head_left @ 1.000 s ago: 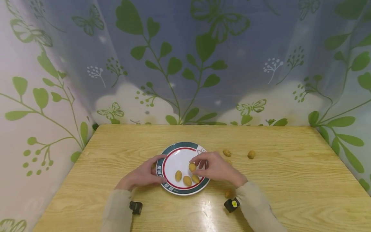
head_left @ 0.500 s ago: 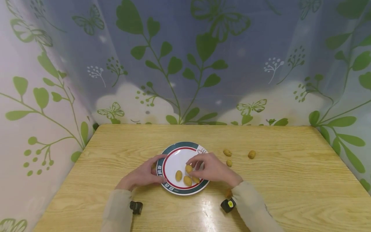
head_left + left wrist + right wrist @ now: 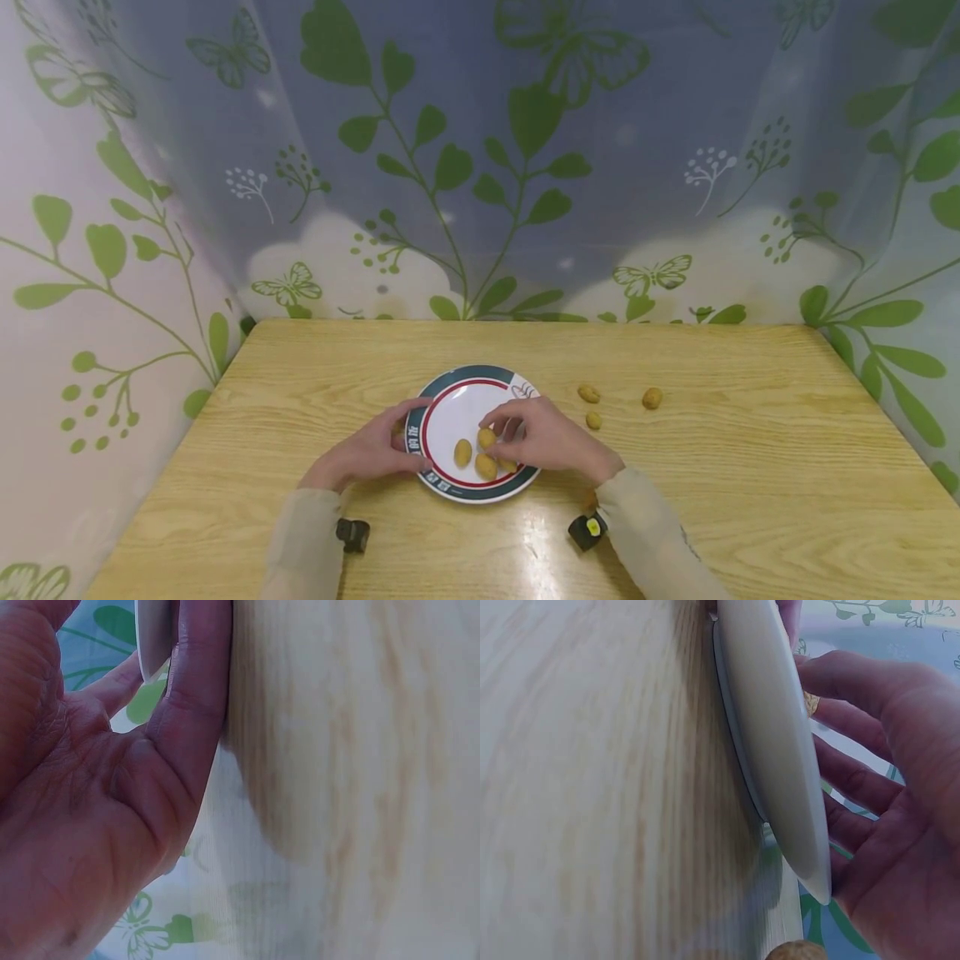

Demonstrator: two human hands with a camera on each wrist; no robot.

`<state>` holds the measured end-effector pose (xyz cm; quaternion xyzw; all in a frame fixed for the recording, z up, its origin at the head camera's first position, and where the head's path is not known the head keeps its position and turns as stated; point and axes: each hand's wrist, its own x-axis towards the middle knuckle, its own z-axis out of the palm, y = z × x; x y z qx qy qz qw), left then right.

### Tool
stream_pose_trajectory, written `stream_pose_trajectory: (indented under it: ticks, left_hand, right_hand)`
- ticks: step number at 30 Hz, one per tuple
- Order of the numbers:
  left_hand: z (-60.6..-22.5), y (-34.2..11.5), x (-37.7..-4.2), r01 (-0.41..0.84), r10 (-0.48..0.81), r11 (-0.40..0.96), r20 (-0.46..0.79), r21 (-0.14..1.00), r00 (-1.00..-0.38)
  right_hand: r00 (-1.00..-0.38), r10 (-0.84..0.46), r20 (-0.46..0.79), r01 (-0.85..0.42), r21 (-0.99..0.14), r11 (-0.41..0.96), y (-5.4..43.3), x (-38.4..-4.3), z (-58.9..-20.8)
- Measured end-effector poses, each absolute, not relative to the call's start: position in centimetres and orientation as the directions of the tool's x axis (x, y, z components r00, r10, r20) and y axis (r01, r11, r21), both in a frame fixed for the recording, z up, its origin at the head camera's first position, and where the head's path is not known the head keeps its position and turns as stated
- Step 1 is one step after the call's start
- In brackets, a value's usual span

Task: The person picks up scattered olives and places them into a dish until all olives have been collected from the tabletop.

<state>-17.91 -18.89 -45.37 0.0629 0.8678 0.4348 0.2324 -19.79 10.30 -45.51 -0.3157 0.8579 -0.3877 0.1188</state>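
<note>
A white plate [image 3: 457, 408] with a dark green rim and red ring lies on the wooden table. At its left side my left hand [image 3: 367, 446] grips the rim, thumb over the edge and fingers around it; the left wrist view shows the plate's edge [image 3: 152, 637] between the fingers. Over the plate's right part, my right hand [image 3: 543, 433] pinches a tan, rough-shelled walnut [image 3: 487, 437] between thumb and fingers. Close below lie another walnut [image 3: 462, 452] and a third walnut [image 3: 486, 467]. One more walnut [image 3: 508, 465] is partly hidden by the right thumb.
Right of the plate on the table [image 3: 750, 467] lie a walnut [image 3: 588, 392], a smaller walnut [image 3: 593, 420] and a walnut [image 3: 652, 398] farther out. Another walnut [image 3: 799, 950] shows near the right wrist. A leaf-patterned curtain [image 3: 480, 208] stands behind the table.
My right hand has moved slightly left and down with the pinched walnut, bringing it close to the others on the plate. The left hand has stayed at the rim.
</note>
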Motion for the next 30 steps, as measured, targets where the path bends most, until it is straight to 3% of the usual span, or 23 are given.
stream_pose_trajectory:
  ticks: [15,30]
  left_hand:
    - [-45.6,-19.0,-18.1,-0.073,0.321,0.627,-0.343,0.775,-0.883]
    - [-45.7,-19.1,-18.1,-0.069,0.332,0.614,-0.337,0.786,-0.881]
  right_hand:
    - [-0.755,-0.653,0.059,-0.484,-0.722,0.494,10.5,-19.6,-45.2]
    - [-0.794,-0.603,0.076,-0.457,-0.728,0.511,11.8,-19.4,-44.2]
